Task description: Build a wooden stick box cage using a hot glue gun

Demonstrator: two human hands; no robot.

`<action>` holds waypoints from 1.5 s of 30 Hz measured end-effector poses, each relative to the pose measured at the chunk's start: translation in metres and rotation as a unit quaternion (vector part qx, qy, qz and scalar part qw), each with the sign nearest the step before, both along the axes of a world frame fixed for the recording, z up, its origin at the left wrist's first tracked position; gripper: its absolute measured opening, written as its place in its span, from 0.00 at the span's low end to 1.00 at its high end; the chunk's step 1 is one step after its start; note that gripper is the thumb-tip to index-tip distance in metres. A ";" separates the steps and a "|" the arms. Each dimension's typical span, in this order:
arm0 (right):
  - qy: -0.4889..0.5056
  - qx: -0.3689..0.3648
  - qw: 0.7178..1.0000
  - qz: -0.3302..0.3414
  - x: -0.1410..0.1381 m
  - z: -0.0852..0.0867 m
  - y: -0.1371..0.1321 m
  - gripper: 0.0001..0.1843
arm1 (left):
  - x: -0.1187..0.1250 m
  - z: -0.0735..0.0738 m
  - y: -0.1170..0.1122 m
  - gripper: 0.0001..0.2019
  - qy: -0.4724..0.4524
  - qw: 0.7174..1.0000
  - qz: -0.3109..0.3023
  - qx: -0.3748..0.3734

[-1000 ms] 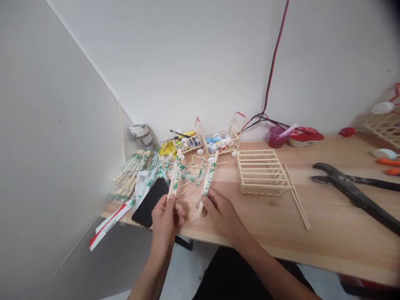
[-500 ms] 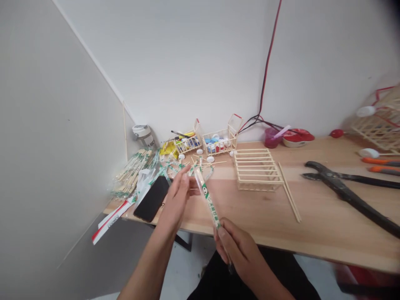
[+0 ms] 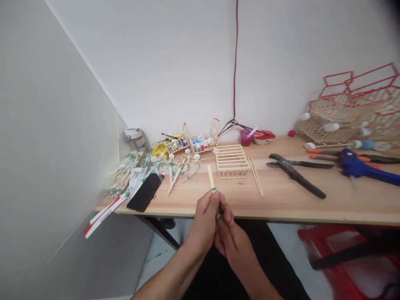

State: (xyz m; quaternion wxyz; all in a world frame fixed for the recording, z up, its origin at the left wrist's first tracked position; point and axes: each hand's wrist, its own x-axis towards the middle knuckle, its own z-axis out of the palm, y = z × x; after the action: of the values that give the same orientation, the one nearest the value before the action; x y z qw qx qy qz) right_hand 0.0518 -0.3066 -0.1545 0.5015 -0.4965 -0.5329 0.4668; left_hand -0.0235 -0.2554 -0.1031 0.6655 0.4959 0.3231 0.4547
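Note:
My left hand and my right hand are pressed together just in front of the table's edge. Both close around the lower part of a bamboo chopstick. Its bare upper end rises above my left fingers and points at the tabletop, and a green band shows just above my fingers. The rest of its lower part is hidden inside my hands. Several wrapped and loose chopsticks lie scattered on the table beyond my hands.
A chopstick lattice frame stands on the wooden table, with loose sticks beside it. A black phone lies at left, near a wrapped bundle. Black pliers and a blue glue gun lie right.
My view has swung right and widened. My hands have come together near the table edge, and the long green-printed wrapper no longer shows along the chopstick.

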 end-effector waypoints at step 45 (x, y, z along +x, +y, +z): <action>-0.379 0.076 0.921 -0.042 0.157 0.077 -0.001 0.26 | -0.045 0.031 0.032 0.14 0.423 0.778 -0.135 0.444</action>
State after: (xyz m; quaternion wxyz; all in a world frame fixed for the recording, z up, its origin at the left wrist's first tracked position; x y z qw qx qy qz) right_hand 0.2093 -0.3076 -0.0773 0.3176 -0.6187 -0.6958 0.1797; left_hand -0.0688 -0.2229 -0.0726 0.2224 0.9173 0.2646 0.1979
